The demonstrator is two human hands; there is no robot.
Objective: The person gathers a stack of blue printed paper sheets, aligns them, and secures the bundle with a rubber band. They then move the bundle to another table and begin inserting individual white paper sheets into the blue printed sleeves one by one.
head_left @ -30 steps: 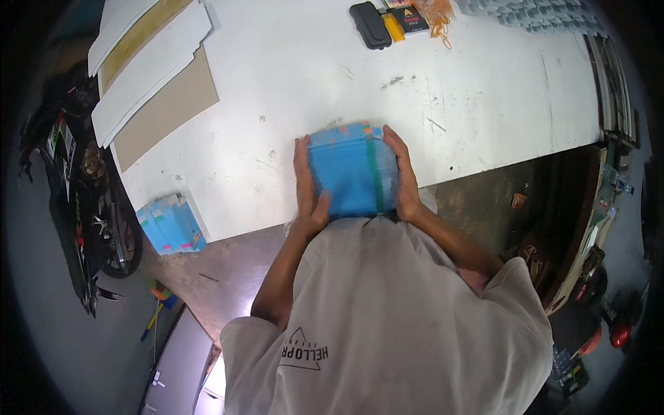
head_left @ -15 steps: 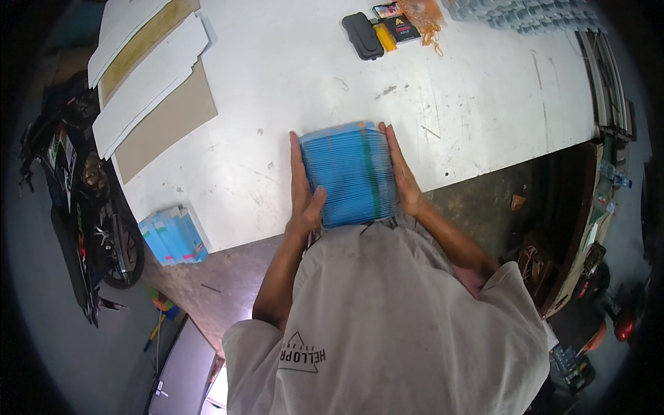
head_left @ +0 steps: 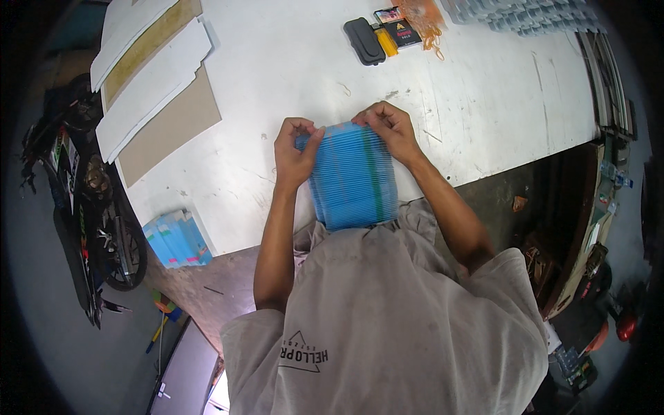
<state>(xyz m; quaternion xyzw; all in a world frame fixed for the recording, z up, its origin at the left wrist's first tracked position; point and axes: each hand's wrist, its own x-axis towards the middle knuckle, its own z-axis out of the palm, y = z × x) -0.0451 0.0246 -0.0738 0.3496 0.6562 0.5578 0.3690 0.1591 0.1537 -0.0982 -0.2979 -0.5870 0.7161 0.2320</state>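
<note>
Both hands grip one thick stack of blue sheets (head_left: 353, 176) at its far end: the left hand (head_left: 294, 152) curls over the far left corner with its fingers closed on the edge, and the right hand (head_left: 391, 128) pinches the far right corner, fingertips tucked over the top. The stack sits at the near edge of the white table (head_left: 484, 104), its near end overhanging toward the person's grey shirt (head_left: 387, 318), and a green stripe runs down its right side. Judging by the grip, the step in hand is squaring or gathering the sheets — the edges look fairly even already. The next move seems to call for a firm hold on both far corners so no sheet fans out, and a steady tap or slide to keep the pile flush. Near the table's left corner lies a smaller bundle of blue sheets (head_left: 176, 238), well apart from the hands. At the far edge lie a black case (head_left: 364, 40), a small dark box (head_left: 398, 31) and orange rubber bands (head_left: 422, 17) — while white and brown boards (head_left: 155, 90) cover the far left part.
</note>
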